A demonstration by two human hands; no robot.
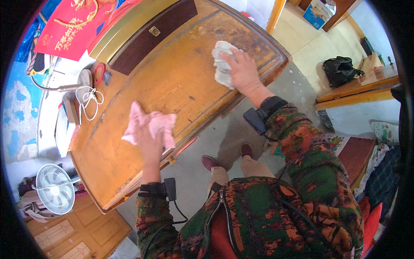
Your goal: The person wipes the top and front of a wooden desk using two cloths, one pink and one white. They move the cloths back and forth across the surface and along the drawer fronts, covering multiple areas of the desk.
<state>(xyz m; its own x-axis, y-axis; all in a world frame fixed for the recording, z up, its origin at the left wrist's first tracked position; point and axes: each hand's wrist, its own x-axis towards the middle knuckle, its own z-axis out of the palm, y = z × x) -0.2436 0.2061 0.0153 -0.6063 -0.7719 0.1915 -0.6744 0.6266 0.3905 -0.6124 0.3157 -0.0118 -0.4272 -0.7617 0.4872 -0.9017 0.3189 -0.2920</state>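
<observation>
My left hand [149, 149], slightly blurred, holds a crumpled pink cloth [165, 123] against the worn top of a wooden desk [181, 87]. Parts of that cloth stick out past the fingers on both sides. Towards the desk's right end, my right hand [243, 69] grips a folded greyish-white cloth [221, 75], its fingers spread over the upper side. The cloth lies on the wood near a patch of dark stains [249, 39]. The palm side of each hand is hidden.
A dark red box with a gold lid [155, 31] lies along the back edge. At the left stand a desk lamp [84, 77], a coiled white cable [89, 97] and books [69, 129]. A white fan [55, 189] is beyond the left end; a black plastic bag [339, 71] is at right.
</observation>
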